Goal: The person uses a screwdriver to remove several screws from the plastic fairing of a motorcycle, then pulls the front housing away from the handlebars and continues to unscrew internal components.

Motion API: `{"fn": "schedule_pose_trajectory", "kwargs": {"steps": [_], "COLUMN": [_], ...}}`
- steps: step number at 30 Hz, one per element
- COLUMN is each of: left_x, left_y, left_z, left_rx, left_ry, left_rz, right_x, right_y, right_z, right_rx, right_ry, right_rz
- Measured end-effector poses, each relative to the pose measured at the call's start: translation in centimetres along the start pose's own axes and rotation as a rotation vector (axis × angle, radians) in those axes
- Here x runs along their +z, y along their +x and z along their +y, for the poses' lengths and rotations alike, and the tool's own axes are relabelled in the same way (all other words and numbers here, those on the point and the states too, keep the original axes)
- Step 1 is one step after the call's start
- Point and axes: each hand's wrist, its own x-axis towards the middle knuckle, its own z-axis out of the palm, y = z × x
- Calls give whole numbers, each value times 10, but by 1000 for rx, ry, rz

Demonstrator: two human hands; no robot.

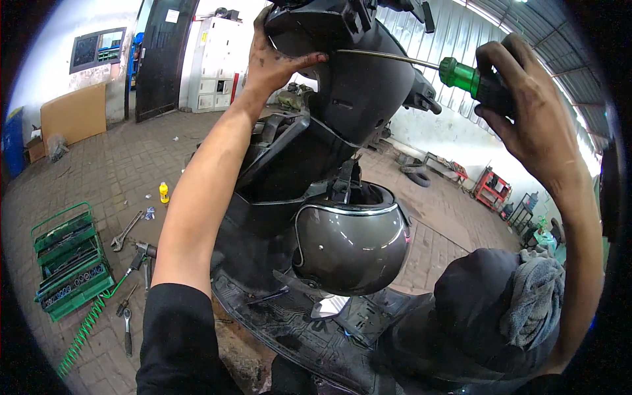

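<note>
My right hand (526, 99) is closed around the green and black handle of a screwdriver (459, 76). The long thin shaft runs left, its tip at the upper edge of the scooter's dark inner panel (368, 85). My left hand (270, 62) grips the side of the black handlebar cover (309, 29), thumb stretched toward the screwdriver tip; its other fingers are partly hidden behind the cover. Below the panel, a glossy dark grey helmet (355, 247) hangs by its strap above the scooter's footboard (309, 329).
A green toolbox (74, 263) lies unfolded on the paved floor at left, beside an adjustable wrench (125, 230), a ratchet (128, 332) and a coiled green air hose (82, 336). A yellow bottle (164, 192) stands farther off. A grey cloth (536, 296) rests by my dark-clothed knee. A red tool cart (492, 187) stands at the right wall.
</note>
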Motion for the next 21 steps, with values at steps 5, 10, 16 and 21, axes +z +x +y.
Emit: {"fn": "schedule_pose_trajectory", "kwargs": {"steps": [5, 10, 16, 21], "left_x": [3, -3, -3, 6], "left_y": [0, -4, -1, -1], "left_z": [4, 1, 9, 12], "left_rx": [-15, -34, 102, 88], "left_ry": [12, 132, 129, 63], "left_rz": [-19, -11, 7, -42], "right_x": [-8, -13, -9, -1], "right_y": [9, 21, 2, 1], "right_z": [0, -6, 5, 4], "right_rx": [212, 393, 50, 186], "right_ry": [59, 408, 63, 27], "right_rz": [-166, -371, -31, -46]}}
